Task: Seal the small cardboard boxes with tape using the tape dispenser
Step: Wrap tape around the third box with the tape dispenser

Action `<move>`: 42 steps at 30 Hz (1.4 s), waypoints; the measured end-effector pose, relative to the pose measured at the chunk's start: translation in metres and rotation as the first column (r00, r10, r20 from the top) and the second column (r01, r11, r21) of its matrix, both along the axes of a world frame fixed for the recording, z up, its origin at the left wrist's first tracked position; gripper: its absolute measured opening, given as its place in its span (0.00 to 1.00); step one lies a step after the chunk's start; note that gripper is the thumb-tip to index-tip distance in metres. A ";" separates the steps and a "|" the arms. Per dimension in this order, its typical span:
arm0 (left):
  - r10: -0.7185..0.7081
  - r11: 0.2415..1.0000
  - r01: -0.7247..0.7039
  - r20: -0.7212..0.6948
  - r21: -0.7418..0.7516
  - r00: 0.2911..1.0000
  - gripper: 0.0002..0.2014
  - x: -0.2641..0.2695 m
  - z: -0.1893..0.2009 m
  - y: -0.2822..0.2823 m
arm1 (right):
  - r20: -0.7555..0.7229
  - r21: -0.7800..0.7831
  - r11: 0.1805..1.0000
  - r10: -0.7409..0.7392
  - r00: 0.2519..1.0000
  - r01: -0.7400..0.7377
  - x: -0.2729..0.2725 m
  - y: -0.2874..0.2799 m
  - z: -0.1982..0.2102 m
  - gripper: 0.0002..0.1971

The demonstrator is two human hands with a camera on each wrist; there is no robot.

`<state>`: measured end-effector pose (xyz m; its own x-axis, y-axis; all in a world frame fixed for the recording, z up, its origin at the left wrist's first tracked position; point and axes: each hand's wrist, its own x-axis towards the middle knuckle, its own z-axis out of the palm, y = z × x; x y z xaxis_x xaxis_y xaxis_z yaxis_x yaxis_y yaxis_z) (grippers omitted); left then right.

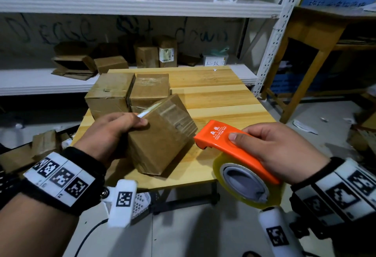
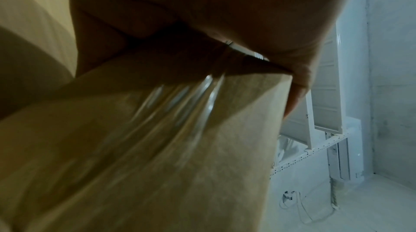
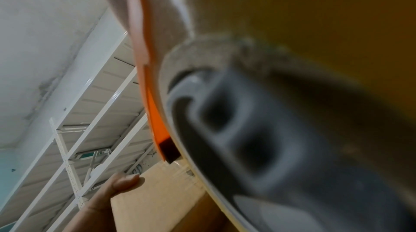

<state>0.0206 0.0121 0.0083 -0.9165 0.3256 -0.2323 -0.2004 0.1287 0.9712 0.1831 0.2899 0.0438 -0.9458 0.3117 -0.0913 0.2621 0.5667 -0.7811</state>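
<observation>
A small brown cardboard box [image 1: 160,134] with clear tape on its top face is tilted above the wooden table [image 1: 219,98]. My left hand [image 1: 114,130] grips its left side, thumb on top. In the left wrist view the box [image 2: 157,147] fills the frame, shiny tape running down it. My right hand [image 1: 270,149] holds the orange tape dispenser [image 1: 227,144] with its clear tape roll [image 1: 244,181]; the dispenser's nose is right beside the box's right edge. In the right wrist view the roll [image 3: 270,120] and orange handle [image 3: 155,120] are blurred up close.
Two more small cardboard boxes [image 1: 109,94] [image 1: 150,89] stand together at the table's back left. White metal shelves [image 1: 142,6] behind hold other boxes. A wooden stand [image 1: 309,53] is at the right. Flattened cardboard [image 1: 40,144] lies on the floor left.
</observation>
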 end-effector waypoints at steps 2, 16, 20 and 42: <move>-0.005 1.000 0.005 0.016 0.014 1.000 0.40 0.001 0.001 -0.001 | -0.003 -0.037 0.999 -0.008 1.000 0.008 -0.002 -0.002 -0.001 0.20; 0.134 0.988 -0.130 0.037 -0.087 0.990 0.21 0.015 0.016 0.002 | 0.050 -0.022 1.000 -0.007 0.999 0.008 -0.016 -0.019 -0.008 0.22; 0.179 0.936 -0.195 -0.081 -0.292 0.981 0.13 0.019 0.013 0.008 | 0.048 0.005 1.000 -0.009 0.999 0.009 -0.018 -0.023 -0.009 0.22; -0.396 0.683 0.066 -0.293 -0.727 0.870 0.71 0.038 0.024 0.011 | -0.011 -0.059 0.998 0.018 1.000 -0.018 -0.013 -0.020 0.007 0.21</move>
<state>0.0587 0.0231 0.0325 -0.8895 0.4430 -0.1121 0.3084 0.7629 0.5682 0.1697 0.2697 0.0511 -0.9521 0.2891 -0.0993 0.2443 0.5244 -0.8157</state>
